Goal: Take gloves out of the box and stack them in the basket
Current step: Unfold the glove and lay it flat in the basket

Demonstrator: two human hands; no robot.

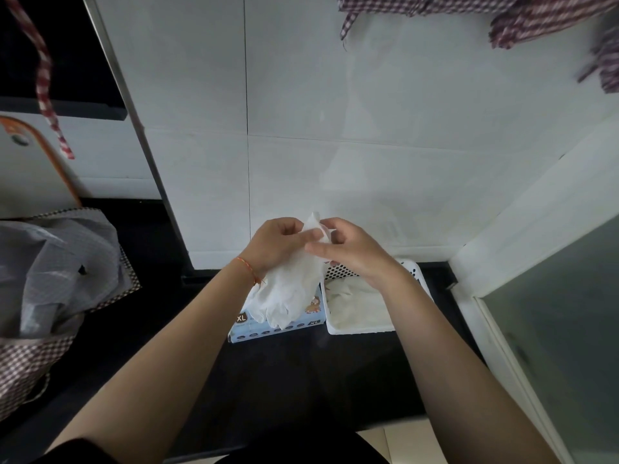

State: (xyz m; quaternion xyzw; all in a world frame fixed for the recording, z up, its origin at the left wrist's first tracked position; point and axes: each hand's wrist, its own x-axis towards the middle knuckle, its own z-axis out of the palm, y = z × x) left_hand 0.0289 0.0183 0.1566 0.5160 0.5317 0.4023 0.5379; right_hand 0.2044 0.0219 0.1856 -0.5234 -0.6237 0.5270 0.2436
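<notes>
Both my forearms reach forward over the dark surface (288,373), and my hands meet above its far edge, close to the white tiled wall (335,112). My left hand (274,244), with an orange thread bracelet (248,265) at the wrist, has its fingers curled round the cuff end of a white glove (288,289). My right hand (348,251) pinches that same cuff end from the other side, thumb lying along the glove's edge. A corner of the cuff sticks up between the two hands, and the glove's fingers hang down loose in front of the box.

Under the hanging glove sits the glove box (278,324), pale blue with "XL" printed on it, lying on the surface. Just to its right, touching or nearly so, stands the white perforated basket (361,328), with pale gloves (355,306) already lying inside it; my right wrist covers part of it.

At the left, well apart from the box, a checked bag (30,356) holds crumpled grey plastic bags (57,262). Farther left a board with an orange rim (50,155) leans upright. High at the far right, checked cloth (502,15) hangs in front of the wall, and a frosted glass panel (562,313) runs along the right side.
</notes>
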